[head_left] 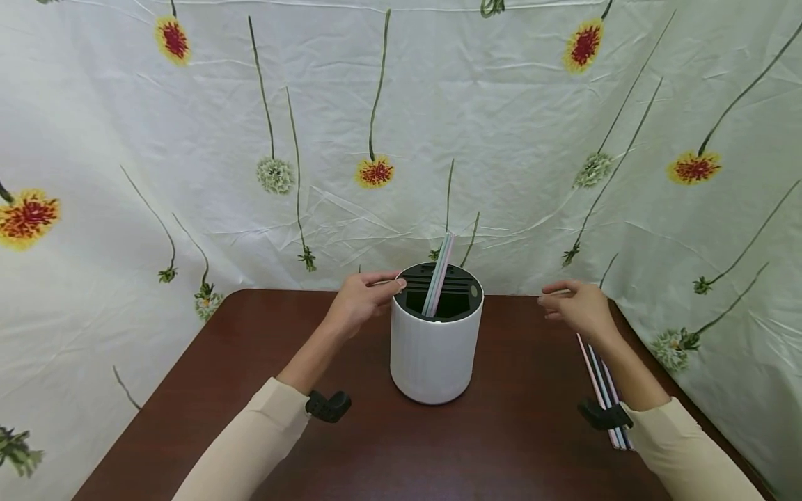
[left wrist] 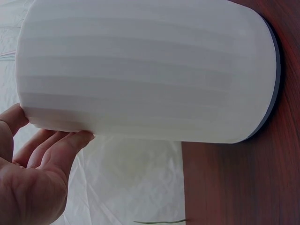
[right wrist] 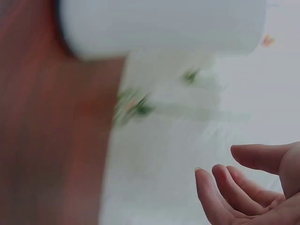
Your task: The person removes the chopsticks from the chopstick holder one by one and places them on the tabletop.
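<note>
Straws (head_left: 440, 275) lean in bin (head_left: 432, 358), more straws (head_left: 604, 388) R of it; L hand (head_left: 360, 299) touches bin's L side w/ loose fingers; R hand (head_left: 583, 306), empty, relaxed, hovers R of bin; bin might tip if L hand pushes too hard.

No text, label, brand, number or sign can be read in any of the three views.
</note>
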Motion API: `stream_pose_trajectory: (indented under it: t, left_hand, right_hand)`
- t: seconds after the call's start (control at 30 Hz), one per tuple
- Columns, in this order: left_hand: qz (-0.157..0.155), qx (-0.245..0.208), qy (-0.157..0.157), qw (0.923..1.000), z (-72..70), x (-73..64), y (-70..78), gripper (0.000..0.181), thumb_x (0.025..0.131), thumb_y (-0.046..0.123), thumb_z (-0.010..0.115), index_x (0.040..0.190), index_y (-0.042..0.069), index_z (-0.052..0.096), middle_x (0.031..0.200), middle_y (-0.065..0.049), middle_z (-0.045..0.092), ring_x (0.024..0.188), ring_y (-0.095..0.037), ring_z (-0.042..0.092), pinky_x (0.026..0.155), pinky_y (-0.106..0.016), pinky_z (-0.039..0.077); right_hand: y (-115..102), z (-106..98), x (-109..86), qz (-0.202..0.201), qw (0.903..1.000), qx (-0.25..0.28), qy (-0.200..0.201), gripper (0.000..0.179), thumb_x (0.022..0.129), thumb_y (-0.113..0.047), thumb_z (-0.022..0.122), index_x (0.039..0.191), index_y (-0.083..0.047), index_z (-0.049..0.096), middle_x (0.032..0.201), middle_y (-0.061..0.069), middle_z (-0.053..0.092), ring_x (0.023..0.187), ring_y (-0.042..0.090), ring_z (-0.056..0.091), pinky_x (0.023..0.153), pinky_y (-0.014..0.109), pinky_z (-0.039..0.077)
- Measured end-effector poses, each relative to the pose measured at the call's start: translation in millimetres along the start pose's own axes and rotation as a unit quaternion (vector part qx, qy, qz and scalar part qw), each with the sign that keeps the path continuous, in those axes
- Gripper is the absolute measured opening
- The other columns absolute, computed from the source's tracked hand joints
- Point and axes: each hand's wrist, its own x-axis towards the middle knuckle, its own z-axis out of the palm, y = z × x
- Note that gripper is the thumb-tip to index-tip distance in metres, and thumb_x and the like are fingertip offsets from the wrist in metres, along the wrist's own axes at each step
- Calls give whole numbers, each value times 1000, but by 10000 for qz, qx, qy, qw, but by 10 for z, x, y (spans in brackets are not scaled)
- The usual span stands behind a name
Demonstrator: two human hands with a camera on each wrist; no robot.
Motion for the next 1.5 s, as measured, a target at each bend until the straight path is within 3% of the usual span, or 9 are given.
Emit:
stream_pose_trajectory:
  t: [0.13, 0.23, 0.33, 0.47, 0.73, 1.0, 1.1, 1.27, 1.5]
  left_hand:
    - [9, 35, 4, 10000, 1, -15, 23, 40, 95, 32, 74, 132, 19, 70, 137, -8, 65, 125, -26, 64, 105, -46, 51]
    - [33, 54, -15, 10000, -7, -17, 33, 41, 95, 32, 73, 134, 19, 69, 139, -9, 64, 127, -27, 63, 108, -49, 49]
    - [26, 53, -14, 10000, -17, -18, 38, 42, 96, 32, 73, 135, 18, 68, 140, -10, 63, 128, -29, 62, 109, -52, 47]
    - [7, 51, -2, 10000, -24, -11, 35, 41, 95, 32, 73, 135, 19, 69, 140, -9, 63, 128, -28, 62, 110, -54, 46]
    - [66, -80, -54, 9999, 10, 2, 33, 43, 95, 31, 74, 135, 15, 68, 138, -13, 64, 122, -29, 65, 108, -52, 48]
    - [19, -82, 7, 10000, 6, 0, 40, 42, 95, 30, 74, 133, 16, 69, 138, -11, 64, 122, -27, 66, 106, -50, 50]
    - [19, -43, 35, 10000, -8, -6, 39, 41, 95, 31, 74, 133, 17, 70, 138, -11, 64, 122, -27, 66, 106, -50, 50]
    - [54, -108, 9, 9999, -12, -10, 27, 42, 94, 31, 75, 133, 15, 69, 138, -12, 65, 122, -28, 66, 107, -51, 49]
    - [78, -153, -52, 9998, 8, -20, 9, 44, 94, 30, 75, 135, 14, 68, 137, -14, 64, 123, -29, 65, 109, -54, 46]
  right_hand:
    - [-494, 127, -48, -290, 9988, 336, -196, 39, 98, -26, 69, 125, 2, 65, 120, 24, 71, 94, 23, 76, 86, 34, 60]
    - [-784, 236, -73, -529, 9966, 553, -305, 37, 97, -25, 70, 125, -1, 67, 121, 22, 72, 100, 29, 75, 94, 42, 58]
    - [-996, 363, -74, -759, 9929, 818, -405, 34, 97, -21, 71, 124, -1, 68, 120, 22, 72, 104, 36, 73, 96, 47, 57]
    - [-1177, 546, -56, -976, 9874, 1100, -578, 30, 96, -16, 71, 122, 0, 68, 118, 22, 73, 101, 35, 74, 92, 45, 59]
    - [-1227, 804, -11, -922, 9840, 1345, -720, 25, 94, -10, 73, 115, 2, 69, 112, 22, 74, 89, 30, 77, 84, 39, 62]
    - [-1177, 919, 4, -970, 9901, 823, -593, 20, 93, -16, 75, 106, -2, 72, 101, 16, 77, 87, 36, 74, 85, 48, 60]
    - [-1179, 958, -1, -1031, 9911, 690, -481, 18, 92, -17, 76, 102, -3, 73, 96, 14, 77, 86, 36, 73, 81, 45, 60]
    - [-1192, 985, -10, -978, 9924, 636, -388, 16, 92, -17, 77, 100, -4, 73, 94, 13, 78, 82, 31, 73, 76, 38, 60]
    - [-1227, 893, -29, -654, 9904, 1123, -477, 20, 93, -17, 75, 107, -4, 70, 100, 15, 77, 78, 22, 73, 82, 39, 61]
